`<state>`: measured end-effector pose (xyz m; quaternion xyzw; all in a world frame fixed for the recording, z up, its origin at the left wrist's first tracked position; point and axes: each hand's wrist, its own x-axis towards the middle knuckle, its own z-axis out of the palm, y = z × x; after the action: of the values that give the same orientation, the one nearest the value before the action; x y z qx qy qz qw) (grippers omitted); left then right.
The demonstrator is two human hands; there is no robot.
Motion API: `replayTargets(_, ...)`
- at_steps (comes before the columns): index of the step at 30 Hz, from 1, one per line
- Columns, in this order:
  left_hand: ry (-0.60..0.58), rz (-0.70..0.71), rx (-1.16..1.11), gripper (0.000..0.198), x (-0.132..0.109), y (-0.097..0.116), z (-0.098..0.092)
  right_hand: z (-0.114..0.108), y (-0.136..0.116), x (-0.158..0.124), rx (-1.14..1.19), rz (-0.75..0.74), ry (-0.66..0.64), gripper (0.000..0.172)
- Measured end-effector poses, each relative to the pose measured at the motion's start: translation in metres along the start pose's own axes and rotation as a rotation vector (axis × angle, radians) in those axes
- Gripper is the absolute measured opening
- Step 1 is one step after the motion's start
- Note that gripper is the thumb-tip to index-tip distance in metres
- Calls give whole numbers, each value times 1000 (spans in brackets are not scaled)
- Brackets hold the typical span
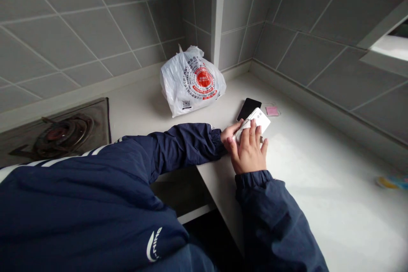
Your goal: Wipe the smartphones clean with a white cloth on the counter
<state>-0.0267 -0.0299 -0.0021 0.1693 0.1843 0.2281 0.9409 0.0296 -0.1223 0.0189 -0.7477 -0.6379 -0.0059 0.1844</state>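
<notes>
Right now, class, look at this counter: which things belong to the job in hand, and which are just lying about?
Job in hand: white phone under the right hand; white tissue against it, by the left hand.

Lying about: black phone; pink tag; white plastic bag; gas burner.

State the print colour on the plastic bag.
Mostly red, on the white plastic bag; the head view shows it best.

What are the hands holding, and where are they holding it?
The right hand has its fingers over a white cloth at the near end of a white phone. The left hand pinches the cloth's other side.
</notes>
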Motion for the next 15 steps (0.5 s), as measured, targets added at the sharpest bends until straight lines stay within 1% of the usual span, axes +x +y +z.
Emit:
replayTargets(4,-15,3,19,61,0,0,4,-2,10,5,-20,61,0,74)
replayTargets(6,-4,6,69,59,0,3,0,-2,15,8,5,83,18,74)
replayTargets(8,-3,-46,178,60,1,8,-6,-3,23,12,68,99,54,72)
replayTargets(10,-82,-179,289,68,1,13,-12,-4,32,15,161,124,94,69)
replayTargets(12,-170,-253,340,74,1,17,-17,-6,41,19,240,158,92,65)
replayTargets(13,-203,-256,345,74,1,18,-18,-7,45,20,261,177,66,61)
replayTargets(15,-247,-201,337,63,0,17,-18,-10,51,22,259,214,-14,48)
